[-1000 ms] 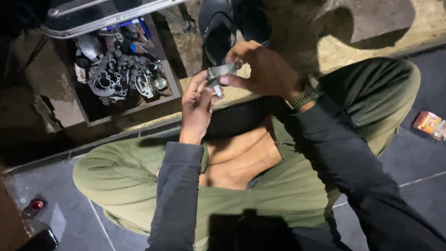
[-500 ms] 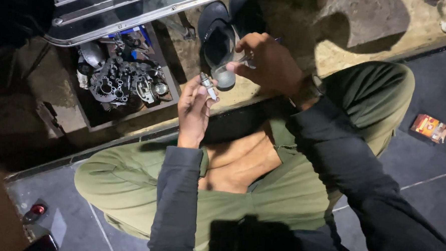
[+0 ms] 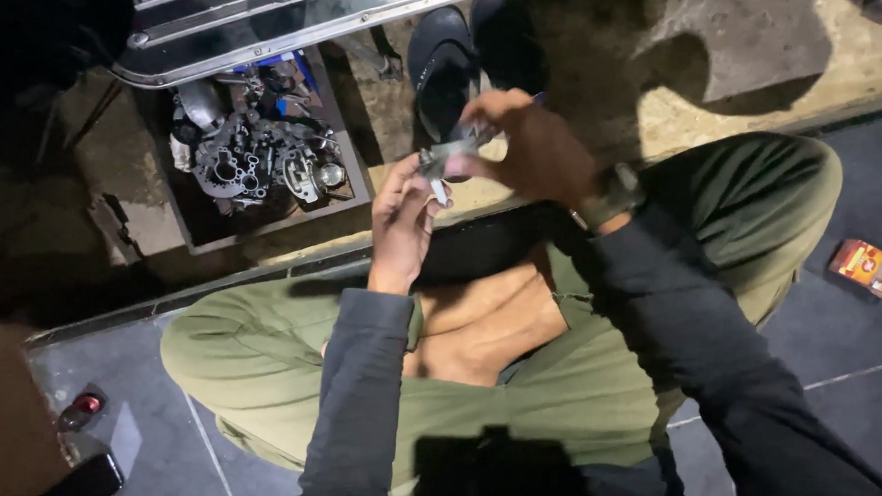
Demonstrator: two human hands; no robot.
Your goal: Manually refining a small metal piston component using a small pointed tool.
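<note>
Both of my hands hold one small grey metal part [image 3: 443, 162] in front of me, above my crossed legs in green trousers [image 3: 257, 369]. My left hand [image 3: 400, 221] grips it from below, fingers curled up around its lower end. My right hand [image 3: 525, 148], with a watch on the wrist, pinches its upper end from the right. The part is mostly hidden by my fingers.
A dark tray [image 3: 349, 189] at the upper left holds several grey metal engine pieces [image 3: 257, 156]. Black sandals [image 3: 444, 70] lie beyond my hands. A chrome bar [image 3: 302, 19] crosses the top. A small orange box [image 3: 868, 267] lies on the dark floor at right.
My hands have stayed together on the small metal part, with the right hand shifting its fingers over it. The view has drifted slightly.
</note>
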